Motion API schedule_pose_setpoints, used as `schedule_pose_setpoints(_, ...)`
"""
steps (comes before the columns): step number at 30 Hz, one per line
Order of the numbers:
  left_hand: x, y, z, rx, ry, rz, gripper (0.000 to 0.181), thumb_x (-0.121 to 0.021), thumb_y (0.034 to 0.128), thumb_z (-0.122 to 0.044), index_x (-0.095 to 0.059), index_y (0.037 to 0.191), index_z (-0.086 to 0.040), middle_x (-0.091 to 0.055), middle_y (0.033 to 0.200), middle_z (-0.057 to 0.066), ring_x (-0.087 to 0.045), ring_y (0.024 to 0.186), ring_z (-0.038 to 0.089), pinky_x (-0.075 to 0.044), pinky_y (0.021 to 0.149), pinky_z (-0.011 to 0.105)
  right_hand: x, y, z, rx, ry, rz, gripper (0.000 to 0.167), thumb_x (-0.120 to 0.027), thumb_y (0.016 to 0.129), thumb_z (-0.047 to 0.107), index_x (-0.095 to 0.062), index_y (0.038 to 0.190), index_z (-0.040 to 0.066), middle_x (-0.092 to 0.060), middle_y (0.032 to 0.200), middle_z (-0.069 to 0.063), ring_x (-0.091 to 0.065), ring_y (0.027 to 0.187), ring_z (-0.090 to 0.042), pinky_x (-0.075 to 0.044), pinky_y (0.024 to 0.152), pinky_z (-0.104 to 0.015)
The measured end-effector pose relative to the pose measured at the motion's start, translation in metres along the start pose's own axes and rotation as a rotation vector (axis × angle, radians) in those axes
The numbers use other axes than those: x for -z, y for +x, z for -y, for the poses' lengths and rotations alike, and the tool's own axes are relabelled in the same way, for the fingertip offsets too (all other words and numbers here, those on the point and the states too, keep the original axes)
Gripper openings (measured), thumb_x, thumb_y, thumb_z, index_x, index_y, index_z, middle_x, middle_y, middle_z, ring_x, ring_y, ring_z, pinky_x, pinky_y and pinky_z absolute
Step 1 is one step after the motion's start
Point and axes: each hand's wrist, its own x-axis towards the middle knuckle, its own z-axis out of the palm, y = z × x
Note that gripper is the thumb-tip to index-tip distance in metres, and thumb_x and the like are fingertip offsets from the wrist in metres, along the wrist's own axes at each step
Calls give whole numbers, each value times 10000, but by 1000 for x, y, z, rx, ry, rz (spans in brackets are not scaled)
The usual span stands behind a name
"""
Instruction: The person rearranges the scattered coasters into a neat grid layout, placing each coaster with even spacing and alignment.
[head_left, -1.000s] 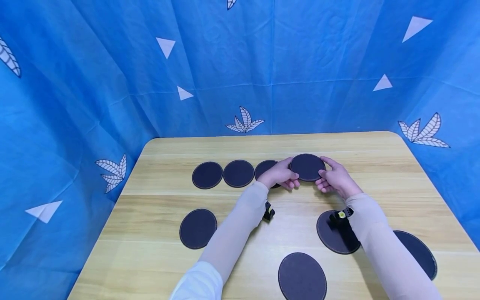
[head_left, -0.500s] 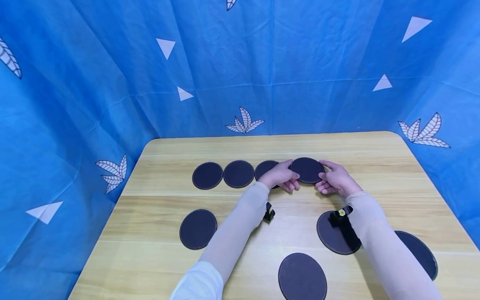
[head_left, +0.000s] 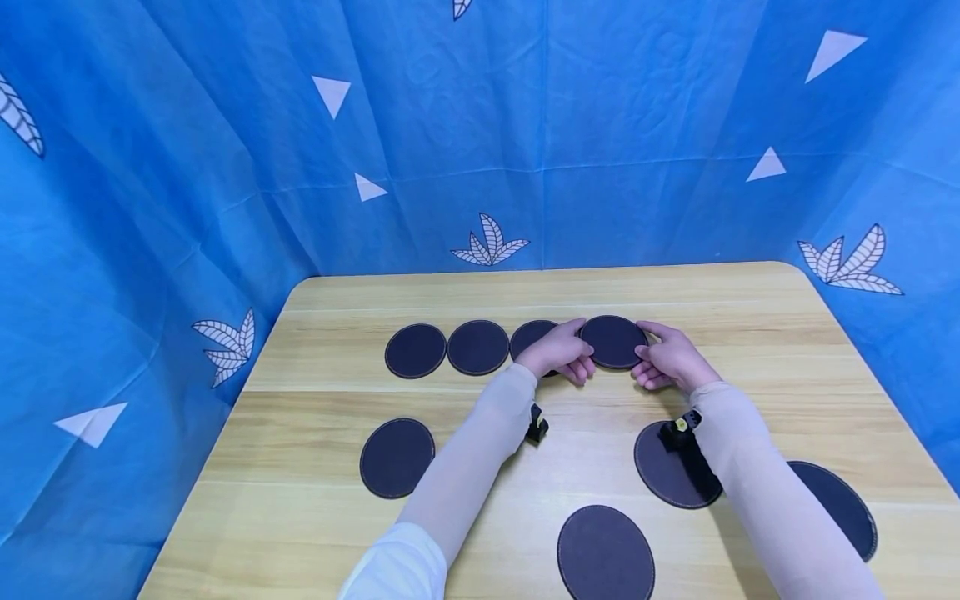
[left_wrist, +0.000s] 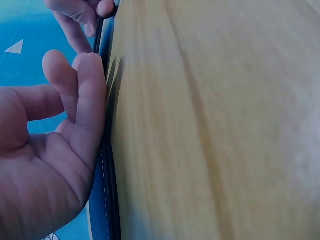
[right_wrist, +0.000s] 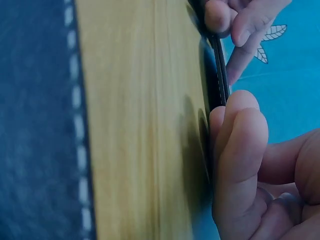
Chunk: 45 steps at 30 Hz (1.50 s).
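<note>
At the right end of a back row lies a round dark stitched coaster (head_left: 613,342), between my two hands. My left hand (head_left: 561,350) holds its left rim with thumb and index finger. Opposite, the right hand (head_left: 672,360) holds the right rim the same way. Edge-on in the left wrist view, this coaster (left_wrist: 98,36) looks very near the table; whether it touches cannot be told. Under my left hand another coaster (head_left: 528,335) is partly hidden. Two more coasters, the middle one (head_left: 477,347) and the leftmost (head_left: 416,351), continue the row.
Loose coasters lie nearer me: one at left (head_left: 397,458), one at front (head_left: 605,552), one under the right wrist camera (head_left: 667,471), and one partly behind the right sleeve (head_left: 836,508). A blue curtain (head_left: 480,125) hangs behind the wooden table (head_left: 300,517).
The coaster between my hands has come down toward the table and shifted slightly nearer me, level with the row. Both hands lowered slightly with it; the other coasters stayed put.
</note>
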Motion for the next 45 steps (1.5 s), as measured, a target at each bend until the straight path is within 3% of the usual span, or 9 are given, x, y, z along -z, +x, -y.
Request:
schedule_pose_setpoints(11, 2, 0, 2, -32, -10, -2, 712, -468, 1028, -20, -112, 1636, -119, -640, 696, 132, -582, 501, 175, -603, 618, 391, -1, 0, -2, 25, -19, -18, 657, -412, 1066, 40, -93, 1636, 113, -668, 682, -108, -636, 527, -148, -571, 519, -318)
schedule_pose_setpoints(33, 1, 1, 4, -20, -18, -21, 660, -466, 1027, -38, -241, 1626, -202, -632, 676, 111, -557, 480, 158, -571, 543, 328, -5, -1, -3, 32, -36, 17, 669, -433, 1066, 71, -79, 1633, 92, -668, 708, -115, -647, 547, -164, -582, 541, -341)
schedule_pose_setpoints(45, -1, -1, 0, -28, -21, -18, 656, -459, 1034, -30, -232, 1628, -193, -618, 676, 110, -541, 478, 153, -569, 537, 326, -3, -6, -4, 31, -21, 20, 596, -301, 1074, 33, -94, 1631, 83, -658, 720, -128, -641, 549, -171, -582, 553, -341)
